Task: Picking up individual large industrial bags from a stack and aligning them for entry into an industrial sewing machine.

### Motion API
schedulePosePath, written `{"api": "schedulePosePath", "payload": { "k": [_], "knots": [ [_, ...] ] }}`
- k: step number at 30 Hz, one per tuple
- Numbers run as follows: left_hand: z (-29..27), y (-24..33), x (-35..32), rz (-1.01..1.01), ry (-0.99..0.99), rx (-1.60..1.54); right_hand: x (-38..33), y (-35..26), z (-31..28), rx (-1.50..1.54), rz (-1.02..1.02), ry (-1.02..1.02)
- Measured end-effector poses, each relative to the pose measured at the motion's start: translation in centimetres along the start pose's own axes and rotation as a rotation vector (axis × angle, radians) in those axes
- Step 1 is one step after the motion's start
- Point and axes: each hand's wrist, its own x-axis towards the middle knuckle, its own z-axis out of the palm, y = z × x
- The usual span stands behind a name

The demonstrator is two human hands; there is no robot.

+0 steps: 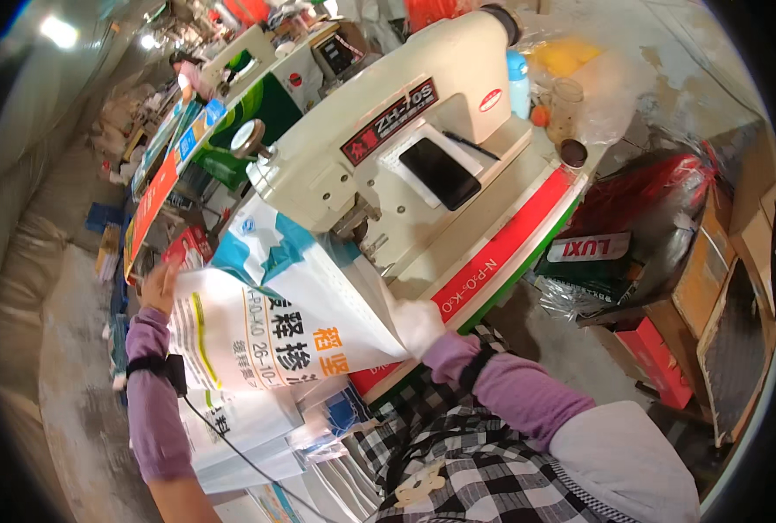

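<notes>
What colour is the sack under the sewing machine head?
The woven sack is white with teal-blue patches and orange and dark print; the head view shows it.

one sewing machine (388,148), two hands (157,288), one printed sack (274,322)

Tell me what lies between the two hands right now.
In the head view, the printed white sack spans the whole stretch: the left hand holds its far edge, the right hand its near edge by the sewing machine.

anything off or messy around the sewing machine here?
Nothing looks damaged or spilled. The printed white sack lies under the machine head, held flat by the left hand and the gloved right hand. A dark phone rests on the machine bed.
</notes>
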Motion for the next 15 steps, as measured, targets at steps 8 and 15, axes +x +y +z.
{"api": "schedulePosePath", "payload": {
  "k": [8,15],
  "knots": [
    [-2.4,0.1,-5.1,-0.486,0.139,0.413,-3.6,-3.0,-7.3,0.397,-0.135,-0.055],
    [-18.1,6.4,-19.5,-0.199,0.016,0.717,-9.1,-3.4,-4.7,0.658,-0.633,0.14]
  ]
}}
